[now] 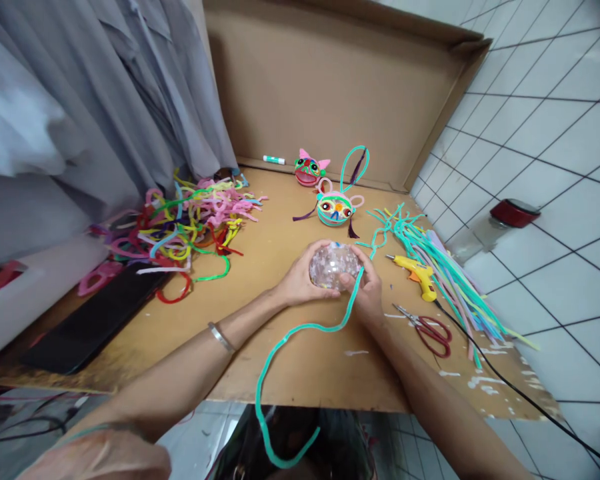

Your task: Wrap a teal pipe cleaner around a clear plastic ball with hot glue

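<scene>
Between my two hands sits a clear, shiny ball [333,267] with whitish and pinkish flecks, held a little above or on the wooden table. My left hand [300,275] wraps its left side, fingers curled behind it. On the other side my right hand [369,290] grips the ball, thumb on its front. A long turquoise pipe cleaner [280,343] runs from the right hand's fingers, curves left and hangs past the table's front edge. Whether it is joined to the ball I cannot tell. Beyond the ball stands a decorated animal-face ball [336,209] with pink ears, a turquoise loop and dark tassels.
A yellow glue gun [420,277] and red-handled scissors [430,333] lie at right, beside bundled pipe cleaners [425,247]. Tangled pipe cleaners [195,220] and a black slab [95,320] are left. Behind are a second face ball [309,172], a glue stick-like tube [274,160] and cardboard [330,87].
</scene>
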Action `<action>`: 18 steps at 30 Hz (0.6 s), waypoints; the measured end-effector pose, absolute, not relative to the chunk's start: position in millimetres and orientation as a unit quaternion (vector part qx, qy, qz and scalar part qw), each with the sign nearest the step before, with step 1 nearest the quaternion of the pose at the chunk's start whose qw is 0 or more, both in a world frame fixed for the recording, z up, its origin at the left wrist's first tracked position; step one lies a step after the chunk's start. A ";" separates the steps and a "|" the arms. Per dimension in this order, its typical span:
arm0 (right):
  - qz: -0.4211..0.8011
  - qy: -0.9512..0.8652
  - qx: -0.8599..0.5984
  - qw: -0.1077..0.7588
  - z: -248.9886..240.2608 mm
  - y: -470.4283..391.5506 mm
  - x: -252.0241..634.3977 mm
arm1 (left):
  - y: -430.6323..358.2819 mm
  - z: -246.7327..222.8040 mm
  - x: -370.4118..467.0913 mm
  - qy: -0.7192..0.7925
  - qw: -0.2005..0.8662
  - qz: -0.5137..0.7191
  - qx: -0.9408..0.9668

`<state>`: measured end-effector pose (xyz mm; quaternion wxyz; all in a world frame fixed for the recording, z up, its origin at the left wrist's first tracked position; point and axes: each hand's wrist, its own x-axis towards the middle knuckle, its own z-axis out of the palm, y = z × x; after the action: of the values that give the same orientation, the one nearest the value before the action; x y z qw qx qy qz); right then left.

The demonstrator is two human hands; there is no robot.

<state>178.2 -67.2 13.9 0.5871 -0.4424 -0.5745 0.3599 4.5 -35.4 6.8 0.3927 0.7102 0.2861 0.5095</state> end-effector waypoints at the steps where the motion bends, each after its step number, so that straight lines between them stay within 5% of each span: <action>1: 0.355 -0.579 -0.447 0.583 14.9 -68.3 177.3 | -36.5 7.6 4.9 0.289 0.408 0.507 0.702; 18: 0.350 -0.583 -0.430 0.593 6.3 -67.9 176.8 | -46.5 5.9 12.2 0.257 0.591 0.491 0.586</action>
<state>176.8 -67.9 6.3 0.5932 -0.4304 -0.5832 0.3504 12.2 -46.5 5.9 0.5908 0.5863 0.2573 0.4910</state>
